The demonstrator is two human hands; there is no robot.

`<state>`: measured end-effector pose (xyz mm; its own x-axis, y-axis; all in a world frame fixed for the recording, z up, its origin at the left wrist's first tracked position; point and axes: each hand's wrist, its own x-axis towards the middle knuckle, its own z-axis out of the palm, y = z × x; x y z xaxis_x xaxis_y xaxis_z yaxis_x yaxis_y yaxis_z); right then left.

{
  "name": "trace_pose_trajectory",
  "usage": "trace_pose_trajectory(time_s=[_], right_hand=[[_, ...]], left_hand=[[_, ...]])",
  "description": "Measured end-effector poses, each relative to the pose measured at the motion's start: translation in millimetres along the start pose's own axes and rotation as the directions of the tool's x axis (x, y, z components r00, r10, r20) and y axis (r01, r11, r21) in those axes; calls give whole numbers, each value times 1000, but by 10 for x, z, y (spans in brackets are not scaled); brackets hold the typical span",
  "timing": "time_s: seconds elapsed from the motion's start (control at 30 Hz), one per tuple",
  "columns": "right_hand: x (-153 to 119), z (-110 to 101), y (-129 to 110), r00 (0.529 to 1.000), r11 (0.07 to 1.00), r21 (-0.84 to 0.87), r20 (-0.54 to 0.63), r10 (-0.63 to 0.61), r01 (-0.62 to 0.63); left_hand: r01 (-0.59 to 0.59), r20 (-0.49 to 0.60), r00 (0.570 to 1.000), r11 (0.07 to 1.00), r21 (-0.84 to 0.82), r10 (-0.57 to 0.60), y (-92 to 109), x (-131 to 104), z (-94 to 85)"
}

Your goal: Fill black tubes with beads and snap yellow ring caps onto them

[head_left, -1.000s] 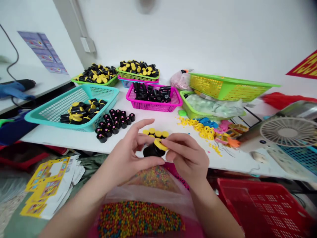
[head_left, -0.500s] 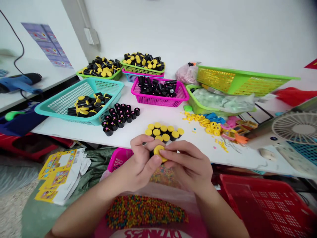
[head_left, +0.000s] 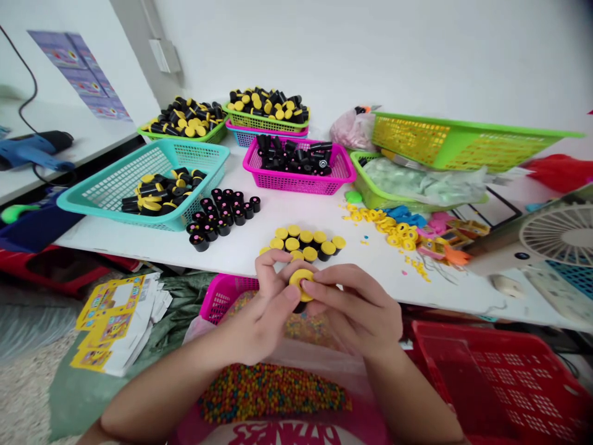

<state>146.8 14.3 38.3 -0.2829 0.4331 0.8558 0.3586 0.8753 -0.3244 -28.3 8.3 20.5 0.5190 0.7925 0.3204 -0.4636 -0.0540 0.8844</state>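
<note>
Pinching cylinder (head_left: 299, 283) (yellow-topped), left hand (head_left: 263, 316), right hand (head_left: 364, 308)

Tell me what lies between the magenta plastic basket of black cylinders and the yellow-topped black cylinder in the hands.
In the head view, a cluster of yellow-topped black cylinders stands there on the white tabletop.

No text can be surely read: pink lettering (head_left: 296, 431) is cut off near; the print on yellow cards (head_left: 111, 324), left, is too small.
</note>
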Motion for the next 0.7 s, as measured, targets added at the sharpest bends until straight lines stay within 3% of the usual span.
trace_pose_trajectory(time_s=[0.23,0.4,0.5,0.57,0.7], right_hand=[[1,-34,-45,1000,1000,20,30,8,-9],[-25,-8,99,984,990,53,118,-134,129],[-87,59,157,986,976,208,140,-89,58],[-138,123,124,996,967,255,89,-21,-2],[-198,225,-41,995,983,179,-97,-16,33]], left_hand=[[-34,-84,996,999,-18,32,-28,20,20],[23,-43,998,953,-304,-38,-20,18,71],[86,-36,993,900,-427,-112,-16,17,110],[106,-52,987,869,-483,-150,3,20,148],[218,10,964,773,-596,-264,89,16,226]])
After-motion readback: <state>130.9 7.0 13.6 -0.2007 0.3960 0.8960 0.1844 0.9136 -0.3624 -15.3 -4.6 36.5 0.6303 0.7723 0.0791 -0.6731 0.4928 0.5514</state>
